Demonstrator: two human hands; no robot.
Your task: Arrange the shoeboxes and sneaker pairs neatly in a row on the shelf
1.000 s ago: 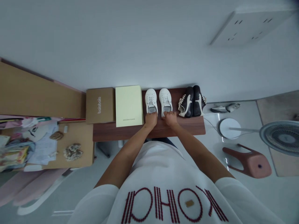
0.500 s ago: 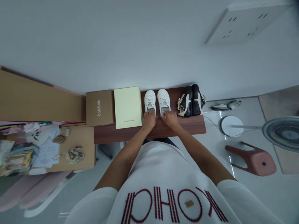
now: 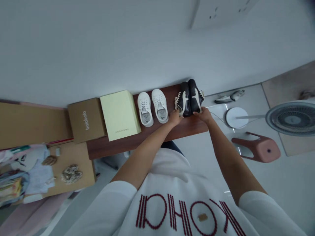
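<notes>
While white shoes (image 3: 152,106) sit just left on the bench (image 3: 152,134), left hand (image 3: 175,117) and right hand (image 3: 204,114) touch the black shoes (image 3: 189,98) at their heels, upper centre, fingers curled, grip unclear.

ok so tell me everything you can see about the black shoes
The black shoes are a pair with white side stripes and cream laces, leather-looking, lying side by side and touching, toes toward the wall, at the right end of the dark wooden bench, right of the white sneakers. The left hand and right hand each touch a heel; grip unclear.
</notes>
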